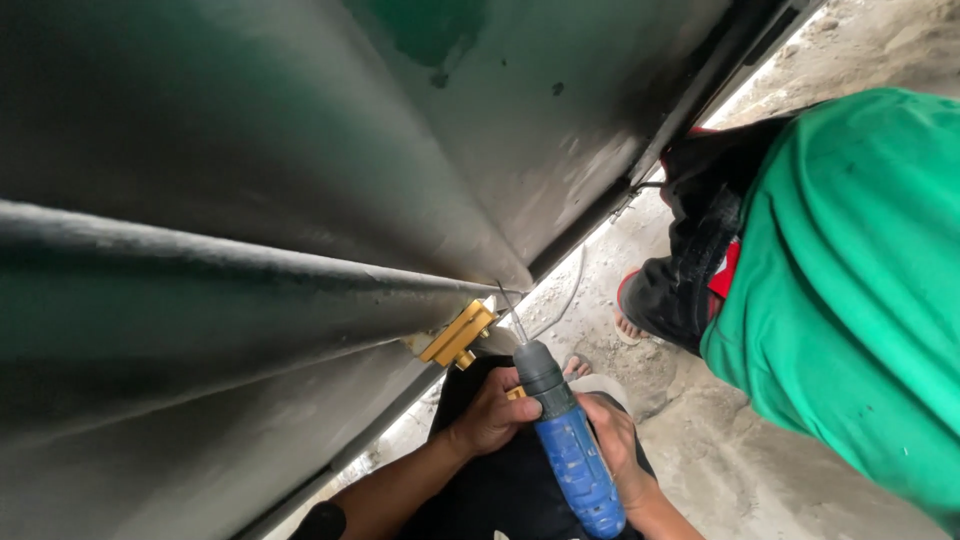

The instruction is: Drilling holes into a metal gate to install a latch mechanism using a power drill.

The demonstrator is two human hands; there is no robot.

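Gripping blue drill [575, 460], right hand [615, 440]

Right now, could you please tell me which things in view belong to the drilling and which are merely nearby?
In use:
- blue drill, held by left hand and right hand
- drill bit
- yellow bracket
- dark metal gate panel

Merely nearby:
- a crouching person in a green shirt
- dusty concrete ground

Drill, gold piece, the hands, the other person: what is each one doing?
Drill: held in both hands, bit tip at the metal panel's ridge.
Left hand: wrapped around the drill's front.
Right hand: gripping the blue body.
Gold bracket: sitting under the panel edge.
Person in green shirt: crouched beside, feet on the ground.
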